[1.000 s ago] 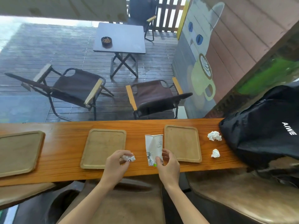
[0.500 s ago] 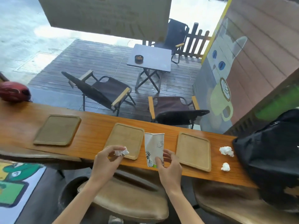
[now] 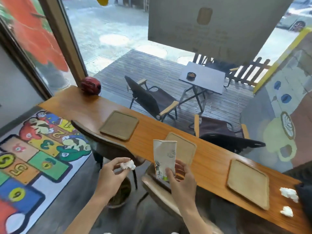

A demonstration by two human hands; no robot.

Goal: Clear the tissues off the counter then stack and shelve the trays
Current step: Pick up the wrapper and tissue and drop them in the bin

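Observation:
My left hand (image 3: 112, 176) pinches a crumpled white tissue (image 3: 127, 165), held off the counter's near edge above the floor. My right hand (image 3: 181, 179) grips the bottom of a flattened white paper cup (image 3: 164, 157) with a drawing on it, also lifted in front of the counter. Three wooden trays lie on the long wooden counter (image 3: 211, 159): a left tray (image 3: 119, 124), a middle tray (image 3: 184, 148) partly behind the cup, and a right tray (image 3: 248, 181). Two more crumpled tissues (image 3: 288, 194) (image 3: 286, 211) lie at the counter's right end.
A dark red helmet (image 3: 91, 85) sits at the counter's far left end. Tan stools (image 3: 108, 146) stand under the near edge, with a round bin (image 3: 120, 194) on the floor below my left hand. A colourful numbered mat (image 3: 33, 157) covers the floor left. A black bag (image 3: 303, 191) is at the right edge.
The view has swung left and pulled back. Both hands have drawn away from the counter, carrying the tissue and the paper cup with them.

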